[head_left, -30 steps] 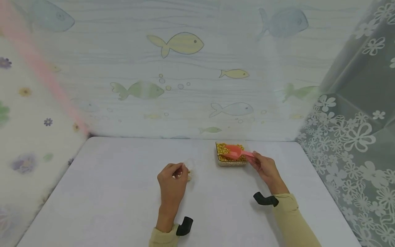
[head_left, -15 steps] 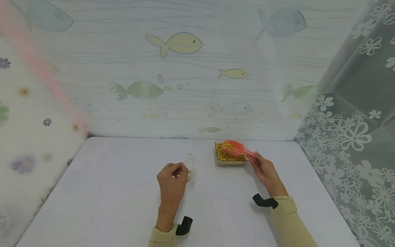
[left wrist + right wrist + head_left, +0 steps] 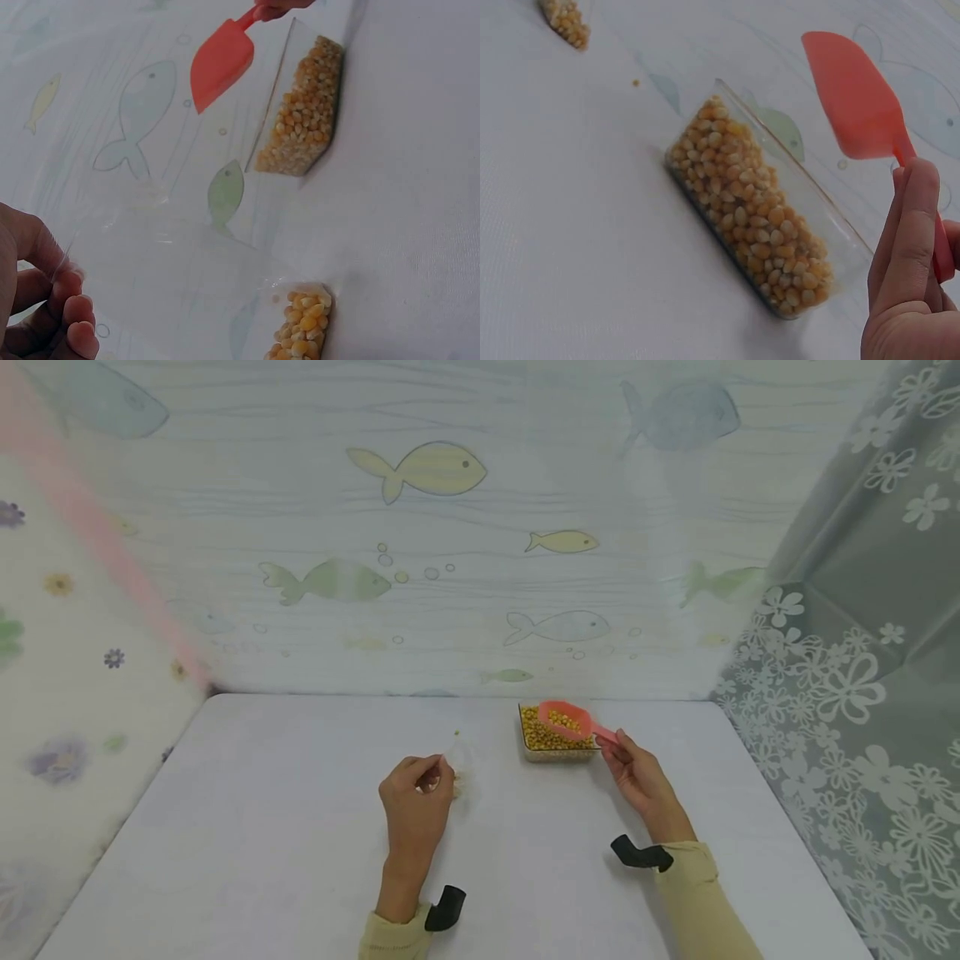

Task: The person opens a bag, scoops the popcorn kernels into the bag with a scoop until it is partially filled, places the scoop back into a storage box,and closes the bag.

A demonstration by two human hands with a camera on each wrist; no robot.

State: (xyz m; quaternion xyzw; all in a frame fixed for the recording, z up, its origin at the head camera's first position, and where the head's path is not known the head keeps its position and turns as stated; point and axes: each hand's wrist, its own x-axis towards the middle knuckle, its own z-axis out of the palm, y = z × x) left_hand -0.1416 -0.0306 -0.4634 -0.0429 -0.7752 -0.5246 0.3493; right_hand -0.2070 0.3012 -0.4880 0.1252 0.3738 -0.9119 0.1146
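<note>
A clear rectangular tray (image 3: 528,753) (image 3: 274,97) (image 3: 832,225) filled with yellow corn kernels (image 3: 543,737) (image 3: 304,112) (image 3: 742,206) sits on the white table (image 3: 300,827). My right hand (image 3: 636,772) (image 3: 907,277) holds a red plastic scoop (image 3: 566,720) (image 3: 221,64) (image 3: 859,94) by its handle, lifted over the tray with kernels in it. My left hand (image 3: 416,793) (image 3: 37,300) pinches the top of a small clear bag (image 3: 457,768) (image 3: 187,277) standing on the table, with a few kernels (image 3: 300,326) (image 3: 566,19) at its bottom.
One loose kernel (image 3: 457,733) (image 3: 635,82) lies on the table behind the bag. A fish-patterned wall (image 3: 450,527) stands behind the table, a flowered sheet (image 3: 847,693) hangs on the right. Black wrist mounts (image 3: 444,908) sit on both sleeves.
The scoop has risen out of the tray and now carries kernels above it. The left hand stays on the bag.
</note>
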